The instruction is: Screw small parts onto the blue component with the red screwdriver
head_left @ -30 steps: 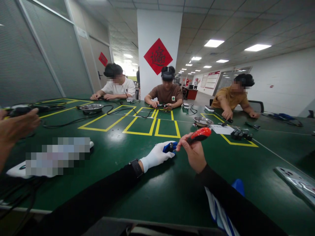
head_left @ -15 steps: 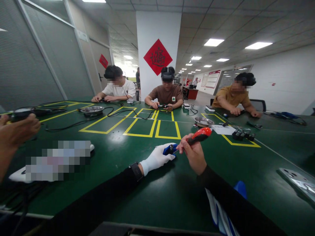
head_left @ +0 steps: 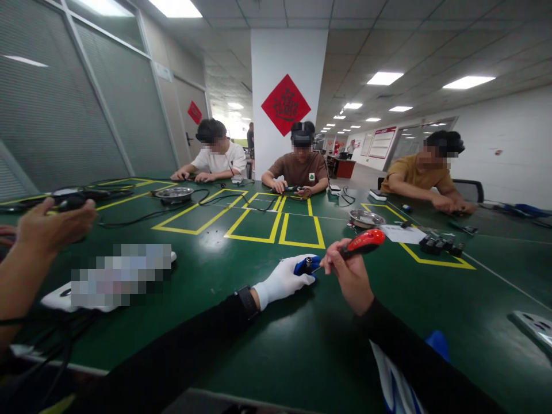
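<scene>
- Gloved left hand (head_left: 287, 280) curls round a small dark part (head_left: 307, 265); likely light, hard, best pinched by its sides.
- Bare right hand (head_left: 348, 275) grips a screwdriver (head_left: 365, 242), shaft toward that part; stiff, probably surest by its thick handle.
- Beyond: black blocks (head_left: 436, 244).

Office interior, workshop-like: one large green worktop (head_left: 276, 351), marked out in yellow tape (head_left: 249, 239); tiled ceiling (head_left: 414, 43), inset light panels (head_left: 385, 78); glazed partition (head_left: 118, 109); reddish desk (head_left: 345, 168) beyond.
</scene>
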Action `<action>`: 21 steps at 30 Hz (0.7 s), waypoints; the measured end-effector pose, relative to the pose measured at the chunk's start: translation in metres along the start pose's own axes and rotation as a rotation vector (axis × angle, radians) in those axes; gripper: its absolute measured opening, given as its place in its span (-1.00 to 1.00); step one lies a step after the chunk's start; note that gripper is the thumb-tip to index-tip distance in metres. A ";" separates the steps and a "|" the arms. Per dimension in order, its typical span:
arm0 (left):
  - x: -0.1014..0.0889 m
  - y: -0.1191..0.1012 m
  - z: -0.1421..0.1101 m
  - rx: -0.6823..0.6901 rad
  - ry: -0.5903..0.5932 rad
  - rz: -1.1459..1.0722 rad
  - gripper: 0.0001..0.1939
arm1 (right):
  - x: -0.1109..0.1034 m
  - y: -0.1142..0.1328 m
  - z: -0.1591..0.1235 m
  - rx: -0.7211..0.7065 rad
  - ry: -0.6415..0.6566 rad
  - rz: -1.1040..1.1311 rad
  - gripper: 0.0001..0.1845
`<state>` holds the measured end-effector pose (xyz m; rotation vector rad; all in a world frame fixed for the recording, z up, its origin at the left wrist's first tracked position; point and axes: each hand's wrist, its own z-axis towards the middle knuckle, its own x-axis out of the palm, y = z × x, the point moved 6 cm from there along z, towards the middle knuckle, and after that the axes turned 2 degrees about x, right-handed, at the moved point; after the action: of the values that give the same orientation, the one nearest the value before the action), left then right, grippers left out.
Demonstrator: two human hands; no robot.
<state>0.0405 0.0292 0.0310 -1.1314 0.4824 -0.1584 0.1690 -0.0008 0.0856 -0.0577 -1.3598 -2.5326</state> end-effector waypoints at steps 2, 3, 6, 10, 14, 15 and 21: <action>0.000 0.001 0.001 -0.001 0.005 -0.004 -0.47 | -0.002 -0.002 -0.003 0.007 -0.031 0.029 -0.73; 0.000 0.001 0.001 0.004 0.005 -0.002 -0.46 | -0.001 -0.003 -0.005 0.022 -0.030 0.021 -0.66; 0.000 -0.002 0.001 0.010 0.011 0.032 -0.47 | 0.000 0.000 -0.007 0.056 -0.005 -0.066 -0.59; 0.000 -0.006 0.000 0.010 0.019 0.063 -0.51 | 0.002 0.001 -0.006 0.047 0.043 -0.124 -0.72; 0.001 -0.002 0.001 -0.040 0.016 0.044 -0.45 | 0.000 -0.008 -0.006 -0.002 0.026 -0.102 -0.86; 0.002 -0.001 0.000 -0.048 0.019 0.041 -0.45 | -0.003 -0.010 -0.007 -0.011 -0.007 -0.078 -0.84; 0.002 -0.001 -0.002 -0.046 0.031 0.071 -0.46 | -0.004 -0.003 -0.010 0.007 -0.063 -0.128 -0.77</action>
<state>0.0411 0.0264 0.0305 -1.1568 0.5554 -0.1035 0.1729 -0.0071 0.0768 -0.0501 -1.4395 -2.6518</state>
